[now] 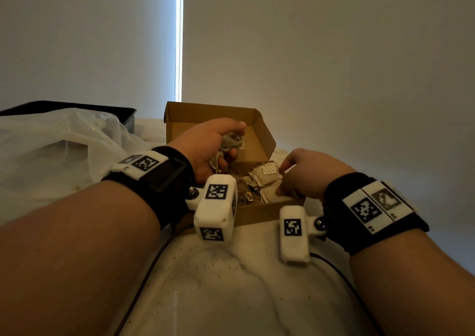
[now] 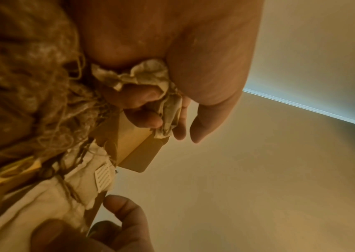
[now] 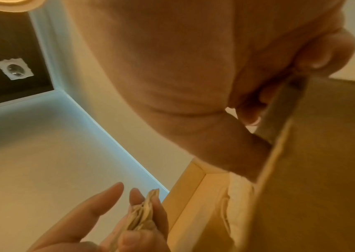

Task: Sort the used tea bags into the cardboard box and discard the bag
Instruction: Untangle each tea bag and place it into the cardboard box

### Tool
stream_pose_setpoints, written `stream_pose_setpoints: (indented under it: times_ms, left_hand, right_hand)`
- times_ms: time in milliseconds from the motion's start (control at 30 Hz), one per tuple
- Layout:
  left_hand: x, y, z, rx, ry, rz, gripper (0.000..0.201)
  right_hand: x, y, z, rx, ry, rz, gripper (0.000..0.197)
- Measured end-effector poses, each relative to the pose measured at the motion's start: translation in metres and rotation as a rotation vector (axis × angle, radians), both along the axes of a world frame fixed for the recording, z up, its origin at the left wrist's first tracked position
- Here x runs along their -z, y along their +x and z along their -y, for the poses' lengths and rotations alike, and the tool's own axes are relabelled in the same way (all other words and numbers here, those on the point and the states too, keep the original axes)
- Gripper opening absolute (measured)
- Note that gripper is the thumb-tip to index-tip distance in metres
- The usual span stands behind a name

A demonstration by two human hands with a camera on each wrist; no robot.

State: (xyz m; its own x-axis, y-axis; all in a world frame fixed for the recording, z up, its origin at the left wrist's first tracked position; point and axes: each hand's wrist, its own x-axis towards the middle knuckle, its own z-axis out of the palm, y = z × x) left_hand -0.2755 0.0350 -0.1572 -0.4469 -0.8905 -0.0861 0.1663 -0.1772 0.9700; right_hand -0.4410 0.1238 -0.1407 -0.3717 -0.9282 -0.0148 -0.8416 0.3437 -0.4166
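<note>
An open cardboard box (image 1: 262,135) stands on the white surface, with several used tea bags (image 1: 264,178) piled in its near half. My left hand (image 1: 221,132) hovers over the box and grips a crumpled wad of tea bags (image 1: 231,142). The left wrist view shows that wad (image 2: 150,75) squeezed between the curled fingers (image 2: 142,97) and the palm. My right hand (image 1: 305,173) holds the box's right wall, and in the right wrist view the thumb (image 3: 237,145) lies inside the wall (image 3: 312,170) with the fingers outside it.
A crumpled clear plastic bag (image 1: 51,150) lies left of the box, in front of a black tray (image 1: 102,109). Tea crumbs (image 1: 218,263) dot the white marbled surface (image 1: 231,297) near me. Thin cables (image 1: 154,256) run from both wrist cameras. A plain wall rises behind.
</note>
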Motion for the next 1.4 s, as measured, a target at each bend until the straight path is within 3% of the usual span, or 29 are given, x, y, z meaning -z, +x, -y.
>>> stream_pose_setpoints:
  times_ms: [167, 333, 433, 600, 800, 1167, 1300, 1400]
  left_hand:
    - [-0.003, 0.000, -0.003, 0.033, 0.010, 0.005, 0.025]
    - [-0.005, -0.002, -0.007, 0.044, 0.006, 0.011, 0.030]
    - [-0.005, -0.004, -0.010, 0.069, -0.005, -0.006, 0.037]
    - [-0.005, -0.003, -0.009, 0.126, -0.008, -0.022, 0.038]
    - [-0.006, -0.003, -0.011, 0.176, -0.015, 0.002, 0.034]
    - [-0.007, -0.003, -0.012, 0.230, 0.002, 0.037, 0.051]
    - [-0.007, -0.003, -0.012, 0.241, 0.017, 0.072, 0.047]
    - [-0.007, -0.003, -0.011, 0.204, 0.032, 0.087, 0.056]
  right_hand:
    - [0.007, -0.005, 0.006, 0.030, -0.027, 0.063, 0.051]
    - [0.009, -0.004, 0.007, -0.063, -0.449, 0.318, 0.027]
    - [0.013, 0.010, 0.009, -0.155, -0.565, 0.536, 0.018]
    - [0.021, 0.016, 0.015, -0.162, -0.567, 0.595, 0.027]
    - [0.023, 0.016, 0.015, -0.132, -0.581, 0.628, 0.015]
    - [0.025, 0.020, 0.017, -0.157, -0.571, 0.594, 0.011]
    - [0.024, 0.018, 0.016, -0.137, -0.620, 0.675, 0.005]
    - [0.024, 0.015, 0.018, -0.100, -0.684, 0.780, 0.007]
